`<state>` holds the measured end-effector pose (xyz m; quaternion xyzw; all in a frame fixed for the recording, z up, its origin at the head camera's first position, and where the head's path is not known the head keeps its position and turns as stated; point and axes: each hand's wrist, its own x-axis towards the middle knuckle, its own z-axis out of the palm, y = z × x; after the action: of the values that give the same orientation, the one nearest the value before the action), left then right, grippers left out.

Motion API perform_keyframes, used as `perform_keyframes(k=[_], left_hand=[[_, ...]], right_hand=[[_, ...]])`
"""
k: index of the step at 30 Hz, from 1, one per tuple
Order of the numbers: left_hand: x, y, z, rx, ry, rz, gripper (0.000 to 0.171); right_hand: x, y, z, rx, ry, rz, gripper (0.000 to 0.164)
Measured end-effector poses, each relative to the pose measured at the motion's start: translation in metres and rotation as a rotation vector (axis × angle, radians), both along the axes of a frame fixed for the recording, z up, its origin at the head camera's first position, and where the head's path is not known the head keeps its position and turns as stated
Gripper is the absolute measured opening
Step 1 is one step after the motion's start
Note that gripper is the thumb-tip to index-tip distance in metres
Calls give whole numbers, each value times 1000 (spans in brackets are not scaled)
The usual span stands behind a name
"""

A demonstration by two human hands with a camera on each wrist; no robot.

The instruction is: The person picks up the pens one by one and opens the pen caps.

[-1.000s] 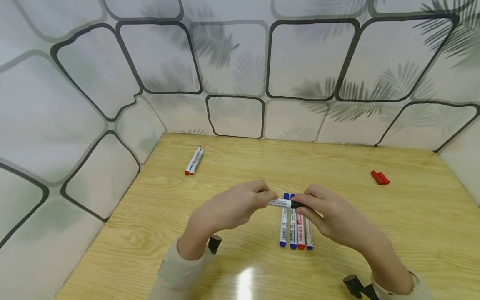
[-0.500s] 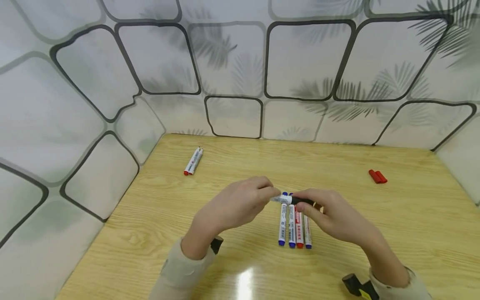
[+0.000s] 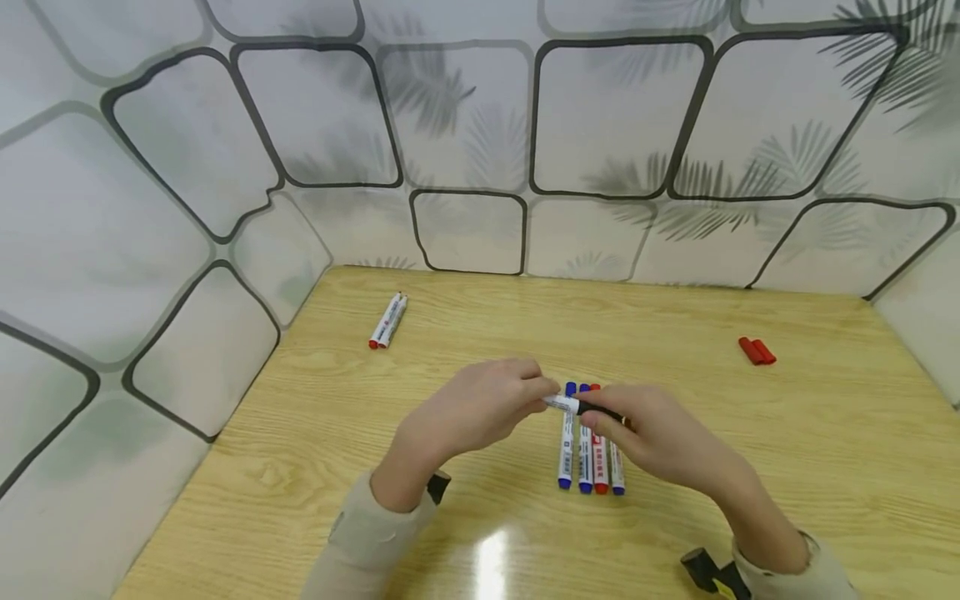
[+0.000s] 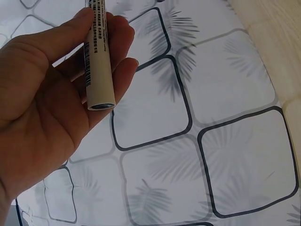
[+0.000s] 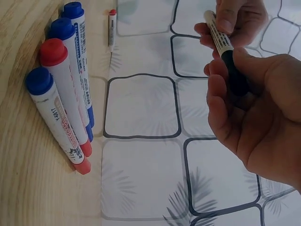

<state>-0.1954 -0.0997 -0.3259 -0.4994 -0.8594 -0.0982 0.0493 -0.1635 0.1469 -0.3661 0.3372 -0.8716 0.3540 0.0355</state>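
Note:
My left hand point(image 3: 480, 408) grips the white barrel of a black-capped marker point(image 4: 99, 61) near its plain end, thumb on top in the left wrist view. Across from it, my right hand point(image 3: 660, 433) pinches the marker's black cap point(image 5: 233, 73) between thumb and fingers. Cap and barrel meet with no visible gap. Below the hands, several markers lie side by side on the table: a blue-ended one point(image 3: 566, 458) at the left, another blue-ended one point(image 3: 586, 458), a red one point(image 3: 600, 462) and a blue-ended one point(image 3: 617, 475) partly under the right hand.
Two red-ended white markers point(image 3: 388, 321) lie together at the back left of the wooden table point(image 3: 300, 467). Two red caps point(image 3: 757, 351) lie at the right. A patterned covering point(image 3: 472, 233) rises behind the table and along its left side.
Both hands stay on the black-capped marker over the row. The right hand has shifted slightly and its fingers sit differently on the cap, leaving more of it showing than one second ago.

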Motion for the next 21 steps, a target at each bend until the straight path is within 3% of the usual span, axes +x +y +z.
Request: perform_keyframes(k=[5,8,17,21], left_hand=[[-5,-5,-3,-5,-132,-28,16],[-6,-6,-5,3,-169,-47,12],[3,-2,1,31,-90,-163,6],[6,-4,6,45,-70,-208,5]], right_hand=[[-3,-1,-3,15,2,54,16],[-5,0,-2,-5,22,94,19],[3,13,14,-19,46,181,29],[9,13,21,-20,72,202,25]])
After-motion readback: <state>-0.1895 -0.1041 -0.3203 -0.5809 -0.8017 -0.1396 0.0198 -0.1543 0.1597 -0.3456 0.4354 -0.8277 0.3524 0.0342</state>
